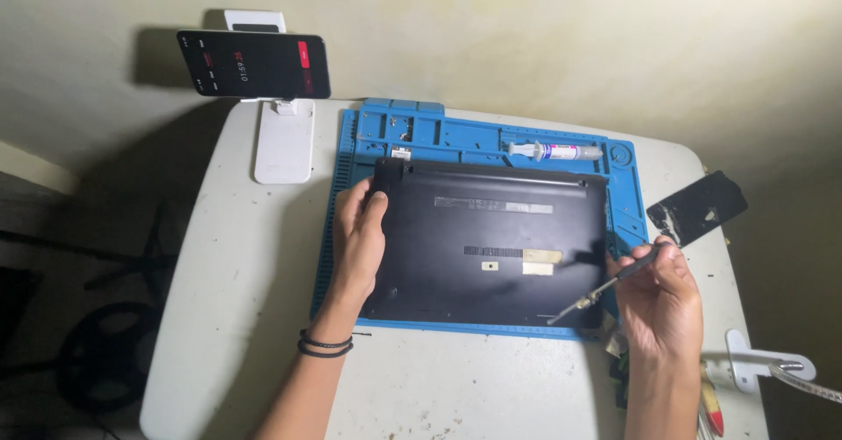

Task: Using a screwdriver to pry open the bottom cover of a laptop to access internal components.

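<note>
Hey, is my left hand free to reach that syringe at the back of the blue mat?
Probably yes. The left hand only rests on the laptop's left edge, holding nothing, and the syringe lies uncovered in the blue mat's rear tray, though it would need reaching across the laptop.

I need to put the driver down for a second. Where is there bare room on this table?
The white table is bare left of the blue mat, below the phone stand, and along the front edge between both forearms. The right side is crowded: black part, white handle, tools by the right hand.
</note>
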